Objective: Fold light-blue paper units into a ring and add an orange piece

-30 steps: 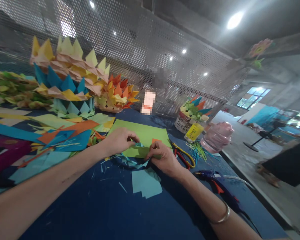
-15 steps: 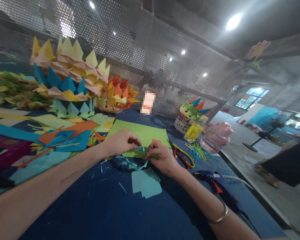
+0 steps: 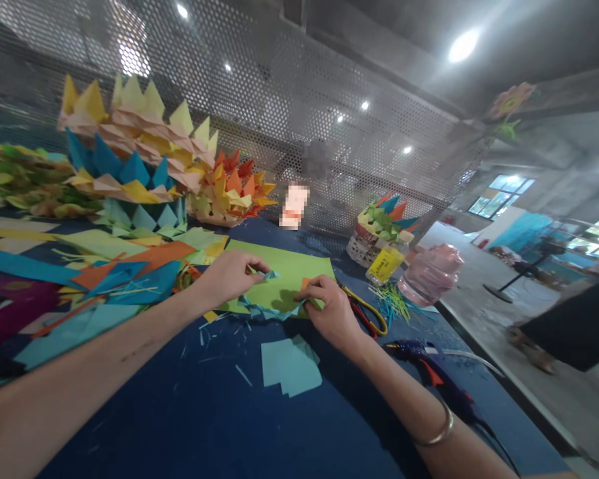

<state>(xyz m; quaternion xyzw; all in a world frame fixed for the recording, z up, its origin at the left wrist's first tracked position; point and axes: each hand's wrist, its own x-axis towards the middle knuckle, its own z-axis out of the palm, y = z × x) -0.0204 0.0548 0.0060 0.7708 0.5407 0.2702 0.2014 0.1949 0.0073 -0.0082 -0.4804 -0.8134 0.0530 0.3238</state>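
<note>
A small folded light-blue paper piece (image 3: 271,274) is pinched between the thumb and fingers of my left hand (image 3: 237,274), above the green sheet (image 3: 284,259). My right hand (image 3: 332,309) grips one end of a strip of folded light-blue paper points (image 3: 269,314), which lies along the sheet's near edge. Closer to me, several flat light-blue paper squares (image 3: 290,369) overlap on the dark blue table (image 3: 219,419). Partly behind my right fingers shows a bit of orange paper (image 3: 305,282).
Scissors (image 3: 367,309), a glue gun (image 3: 424,362), a yellow-labelled bottle (image 3: 387,266) and a pink plastic-wrapped bundle (image 3: 432,274) stand or lie at right. Coloured paper scraps (image 3: 130,266) cover the left side. Behind them are folded-paper crowns (image 3: 140,173). Someone in dark clothing (image 3: 574,326) is beyond the table.
My left hand has moved left and away from the strip with the small folded piece. My right hand has shifted slightly right, and the strip now lies straighter.
</note>
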